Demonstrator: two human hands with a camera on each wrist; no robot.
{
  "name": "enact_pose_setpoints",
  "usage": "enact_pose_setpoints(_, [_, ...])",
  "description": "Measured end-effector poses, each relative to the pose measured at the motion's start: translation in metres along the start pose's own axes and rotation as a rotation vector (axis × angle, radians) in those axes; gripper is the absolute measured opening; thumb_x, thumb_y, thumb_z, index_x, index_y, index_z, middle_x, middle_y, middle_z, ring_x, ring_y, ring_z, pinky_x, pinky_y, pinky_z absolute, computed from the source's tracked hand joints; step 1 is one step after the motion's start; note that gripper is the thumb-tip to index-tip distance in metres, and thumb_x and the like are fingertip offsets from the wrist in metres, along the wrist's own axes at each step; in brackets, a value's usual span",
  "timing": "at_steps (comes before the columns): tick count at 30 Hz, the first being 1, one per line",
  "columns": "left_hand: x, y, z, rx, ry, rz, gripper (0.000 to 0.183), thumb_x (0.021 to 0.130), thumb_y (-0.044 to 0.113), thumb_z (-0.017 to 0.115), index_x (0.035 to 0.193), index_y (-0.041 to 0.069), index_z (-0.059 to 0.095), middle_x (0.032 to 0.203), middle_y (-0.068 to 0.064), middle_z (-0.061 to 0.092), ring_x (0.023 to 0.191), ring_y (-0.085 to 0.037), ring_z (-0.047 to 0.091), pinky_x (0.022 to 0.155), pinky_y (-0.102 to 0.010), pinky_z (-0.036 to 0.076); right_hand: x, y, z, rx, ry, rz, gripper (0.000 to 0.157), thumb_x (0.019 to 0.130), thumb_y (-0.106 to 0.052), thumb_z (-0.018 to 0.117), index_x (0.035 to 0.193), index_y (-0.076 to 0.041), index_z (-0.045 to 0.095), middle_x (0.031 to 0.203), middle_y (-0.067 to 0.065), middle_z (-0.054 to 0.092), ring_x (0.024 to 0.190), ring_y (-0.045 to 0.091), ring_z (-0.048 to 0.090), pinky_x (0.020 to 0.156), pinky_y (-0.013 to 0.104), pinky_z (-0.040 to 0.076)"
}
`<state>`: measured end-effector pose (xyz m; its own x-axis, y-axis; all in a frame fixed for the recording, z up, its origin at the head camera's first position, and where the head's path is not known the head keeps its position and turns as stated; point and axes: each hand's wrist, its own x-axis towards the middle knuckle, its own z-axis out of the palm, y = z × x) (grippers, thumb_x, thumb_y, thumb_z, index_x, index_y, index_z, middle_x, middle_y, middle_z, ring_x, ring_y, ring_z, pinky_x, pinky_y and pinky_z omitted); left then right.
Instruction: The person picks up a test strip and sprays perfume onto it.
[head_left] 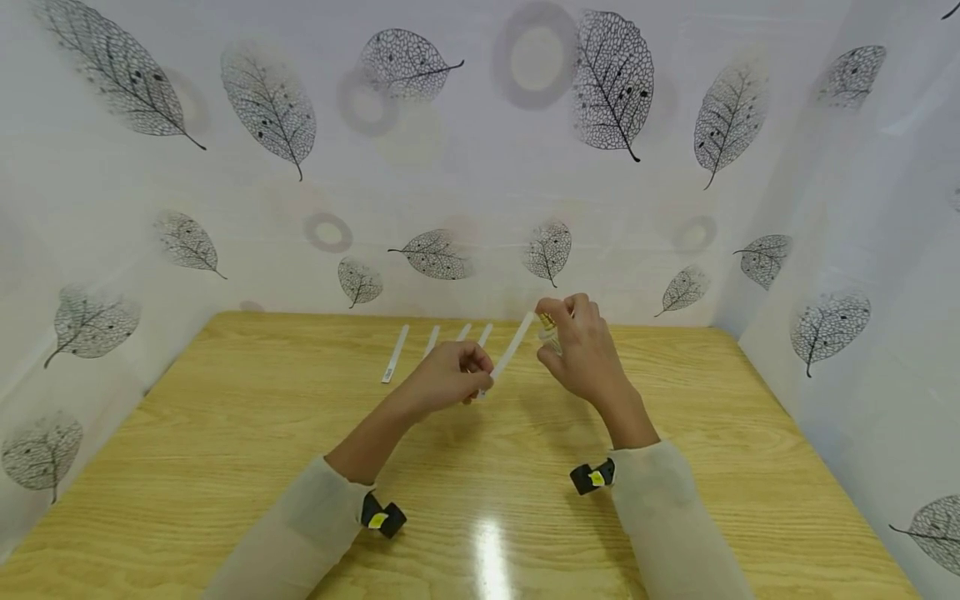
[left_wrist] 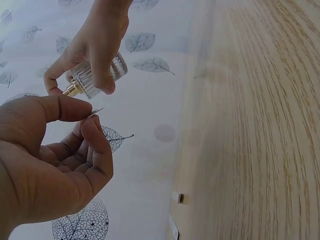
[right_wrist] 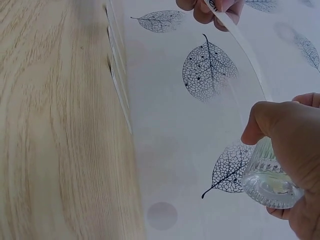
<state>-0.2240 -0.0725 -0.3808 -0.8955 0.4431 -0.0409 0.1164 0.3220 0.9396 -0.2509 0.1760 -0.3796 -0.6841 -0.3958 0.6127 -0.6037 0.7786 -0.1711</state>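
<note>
My left hand [head_left: 450, 377] pinches one end of a white paper test strip [head_left: 514, 342] between thumb and forefinger. The strip slants up and to the right, slightly bowed in the right wrist view. My right hand [head_left: 588, 350] holds a clear ribbed glass perfume bottle [right_wrist: 270, 187] with a gold spray neck [left_wrist: 73, 89]. A finger of that hand lies at the top of the sprayer, close to the strip's far end. A little clear liquid shows in the bottle. Fingers hide much of it in the head view.
Several more white strips lie side by side on the wooden table [head_left: 225, 433] behind my left hand, the leftmost strip [head_left: 395, 354] showing a dark printed mark. A pale curtain [head_left: 465, 167] with leaf prints rises at the table's back and sides.
</note>
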Motion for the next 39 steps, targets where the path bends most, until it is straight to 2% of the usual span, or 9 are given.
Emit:
enact_pose_setpoints(6, [-0.0004, 0.0003, 0.0002, -0.008, -0.001, -0.002, 0.007, 0.097, 0.01, 0.065, 0.102, 0.005, 0.064, 0.086, -0.01, 0.062, 0.068, -0.019, 0.056, 0.07, -0.048, 0.054, 0.0002, -0.0003, 0.0011, -0.047, 0.019, -0.011, 0.058, 0.084, -0.007, 0.076, 0.129, -0.022, 0.043, 0.104, 0.017, 0.045, 0.08, 0.034, 0.042, 0.064, 0.045, 0.036])
enact_pose_setpoints(23, [-0.0011, 0.0021, 0.0007, -0.024, -0.006, 0.004, 0.008, 0.096, 0.01, 0.065, 0.102, 0.004, 0.064, 0.086, -0.01, 0.062, 0.068, -0.019, 0.056, 0.069, -0.047, 0.054, -0.0002, -0.0024, 0.0008, -0.049, 0.042, 0.012, 0.058, 0.083, -0.004, 0.075, 0.129, -0.021, 0.044, 0.103, 0.018, 0.044, 0.079, 0.034, 0.041, 0.061, 0.044, 0.034])
enact_pose_setpoints(39, [-0.0012, 0.0024, 0.0014, -0.026, -0.014, 0.002, 0.007, 0.096, 0.01, 0.065, 0.101, 0.004, 0.064, 0.086, -0.01, 0.062, 0.068, -0.019, 0.056, 0.07, -0.047, 0.053, -0.0004, -0.0043, 0.0006, -0.083, 0.048, 0.029, 0.051, 0.085, -0.004, 0.072, 0.126, -0.018, 0.045, 0.105, 0.02, 0.046, 0.08, 0.035, 0.042, 0.06, 0.043, 0.034])
